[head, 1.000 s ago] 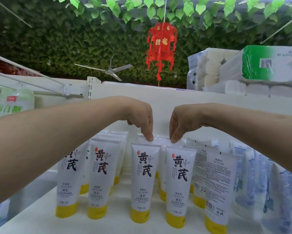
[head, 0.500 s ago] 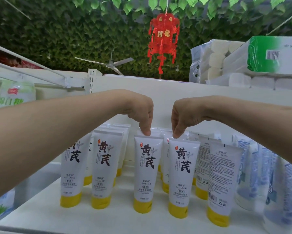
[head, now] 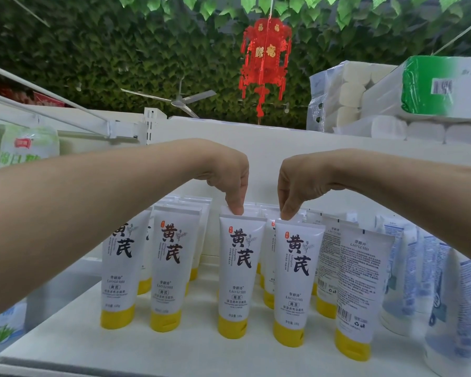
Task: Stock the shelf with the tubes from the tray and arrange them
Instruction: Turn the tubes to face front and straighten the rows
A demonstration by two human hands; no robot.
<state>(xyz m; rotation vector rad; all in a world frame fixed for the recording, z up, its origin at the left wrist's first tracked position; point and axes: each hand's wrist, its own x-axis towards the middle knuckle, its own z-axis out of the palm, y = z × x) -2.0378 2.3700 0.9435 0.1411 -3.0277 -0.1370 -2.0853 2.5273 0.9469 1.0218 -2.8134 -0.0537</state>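
At the middle of the shelf [head: 120, 349], the fingers [head: 235, 205] of the left hand [head: 229, 183] pinch the top seam of the left tube [head: 241, 268], and the fingers [head: 286, 210] of the right hand [head: 299, 183] pinch the top seam of the right tube [head: 297, 281]. Both tubes stand cap-down in the near row, side by side but apart. Held only by that thin flat seam, either could twist or slip when nudged, and as each balances on a small yellow cap, a sideways tug would likely tip it into the rear tubes [head: 268, 240] just behind or the turned tube [head: 359, 295] to the right, felling the row.
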